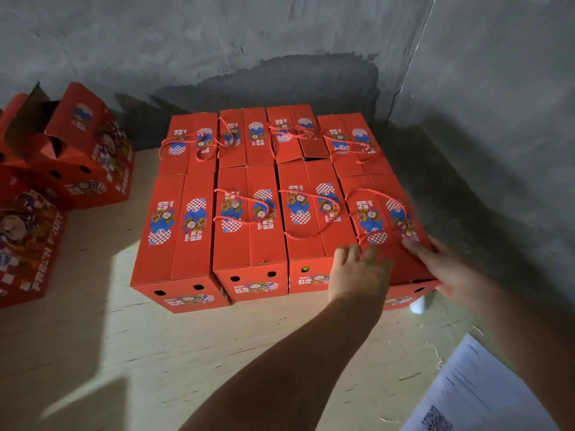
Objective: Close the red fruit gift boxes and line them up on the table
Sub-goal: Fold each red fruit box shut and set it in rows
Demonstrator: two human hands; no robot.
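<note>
A: Nearest to us, just right of the near-right box (384,231), we see a white printed sheet (476,387) lying on the table (217,353). What do we make of the hands?

B: Our left hand (357,272) rests on that box's near end with fingers spread and straight, gripping nothing. Our right hand (448,269) lies flat along its right edge, fingers extended too.

A: And the box itself?

B: It sits closed at the right end of the front row, its red cord handle (376,209) looping over the lid, close against its left neighbour, though motion blur softens the seam, so we can't be sure.

A: Left of it we count 3 more closed boxes (249,225), then behind them a back row (270,135) of 4 against the grey wall (280,42).

B: Far left of our box, well apart, an open box (77,150) stands with flaps up, beside others (25,241) cut by the frame.
</note>
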